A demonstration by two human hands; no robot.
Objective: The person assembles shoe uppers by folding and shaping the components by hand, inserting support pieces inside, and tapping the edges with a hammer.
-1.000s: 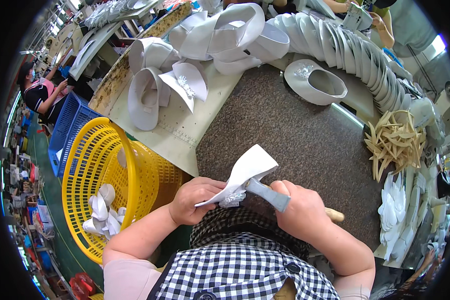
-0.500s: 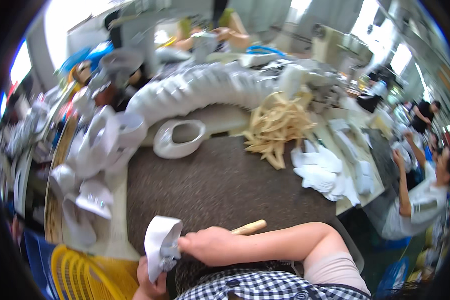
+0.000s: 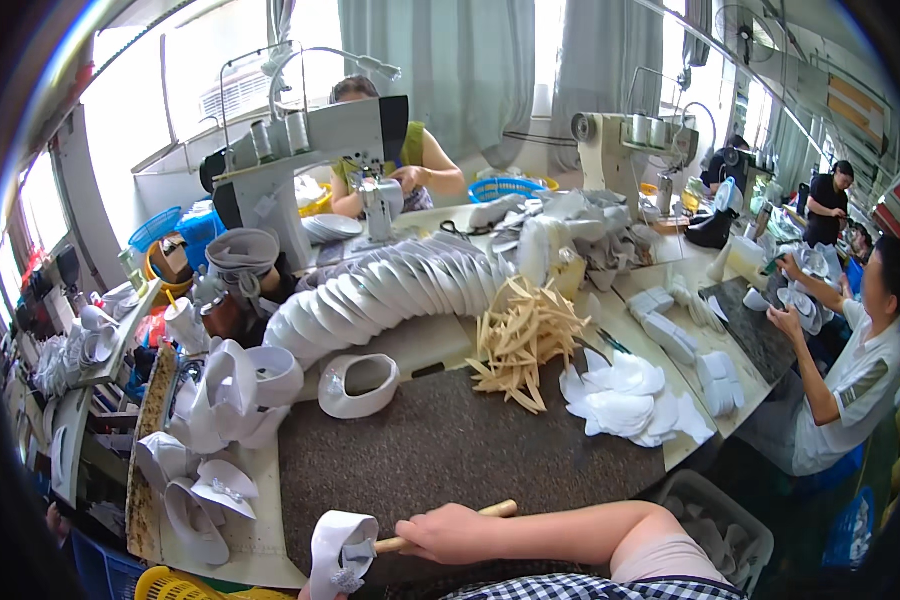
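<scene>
A white shoe upper with a sparkly ornament is held up at the lower edge by my left hand. Little of that hand shows; the picture's edge cuts off most of it. My right hand is closed around a wooden-handled tool, its grey end inside the upper's opening. The handle's other end sticks out to the right of my fist. Beyond both hands lies a dark work mat, with another white upper resting at its far edge.
A long row of nested white uppers curves behind the mat. Beige strips and white pieces are piled at right. More uppers lie left, above a yellow basket. A sewing machine and a co-worker are beyond.
The view has tilted up, so my hands and the upper sit lower in it. My right hand has drawn away from the upper, exposing the tool's front end.
</scene>
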